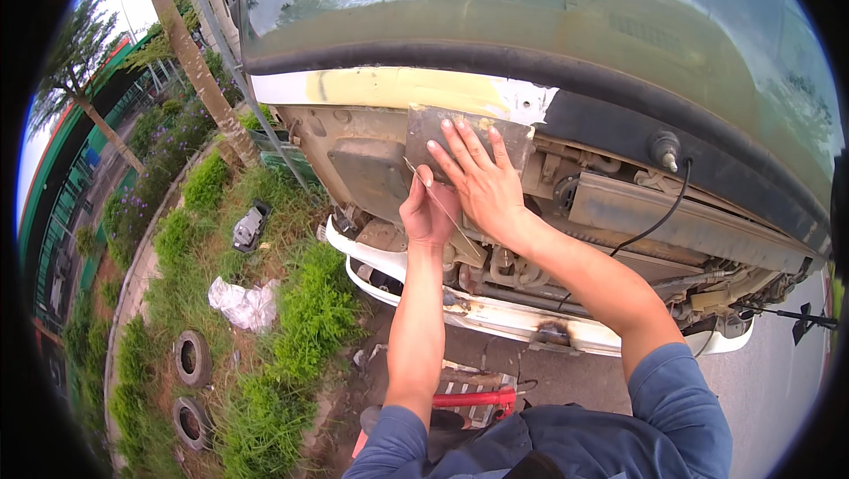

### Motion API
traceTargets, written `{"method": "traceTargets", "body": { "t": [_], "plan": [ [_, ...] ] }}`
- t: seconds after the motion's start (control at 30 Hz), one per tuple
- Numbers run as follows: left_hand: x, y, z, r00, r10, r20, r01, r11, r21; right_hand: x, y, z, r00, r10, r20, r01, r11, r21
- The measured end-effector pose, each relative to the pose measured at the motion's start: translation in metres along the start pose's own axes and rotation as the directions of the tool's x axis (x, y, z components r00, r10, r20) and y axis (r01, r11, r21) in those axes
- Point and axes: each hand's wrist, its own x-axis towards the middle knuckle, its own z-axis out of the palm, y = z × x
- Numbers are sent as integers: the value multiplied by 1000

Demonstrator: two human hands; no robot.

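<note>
The right hand (pixel 486 187) is wide, with its fingers spread and laid flat on a dark rectangular plate (pixel 427 132); this plate is at the front of a vehicle, below the windscreen (pixel 495 23); the left hand (pixel 428 214), at the lower edge of the plate, holds a thin strip (pixel 412 167) under its thumb, while its other fingers are partly hidden; directly above the plate there is a panel with a yellowish patch (pixel 380 87); to the right of the plate, a black cable (pixel 653 229) hangs down across the exposed front parts; below the plate is the white bumper (pixel 495 314), and lower again a red bar (pixel 473 398); far to the left of the plate, a crumpled white plastic sheet (pixel 243 304) and two tyres (pixel 203 360) lie among the grass.
</note>
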Motion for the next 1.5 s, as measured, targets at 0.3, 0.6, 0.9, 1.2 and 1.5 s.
{"method": "traceTargets", "body": {
  "t": [0.3, 0.6, 0.9, 1.2, 1.5],
  "plan": [
    [9, -3, -19, 996, -91, -22, 91, 996, -14, 5, 10, 8, 1000, -10, 17, 9, 999, 46],
    [12, 13, 11, 999, -18, 39, 17, 1000, 20, 16, 11, -21, 999, -23, -33, 25, 999, 38],
    [46, 39, 5, 1000, 1, -16, -1, 999, 34, 55, 14, -28, 999, 13, -51, -8, 997, 82],
    [44, 36, 9, 999, 3, -40, -3, 1000, -6, 60, 19, -28, 998, -5, -61, 11, 995, 100],
    [39, 42, 4, 991, 24, -128, -16, 998, 62, 57, 9, -23, 997, 27, -77, -10, 976, 219]
  ]
}}
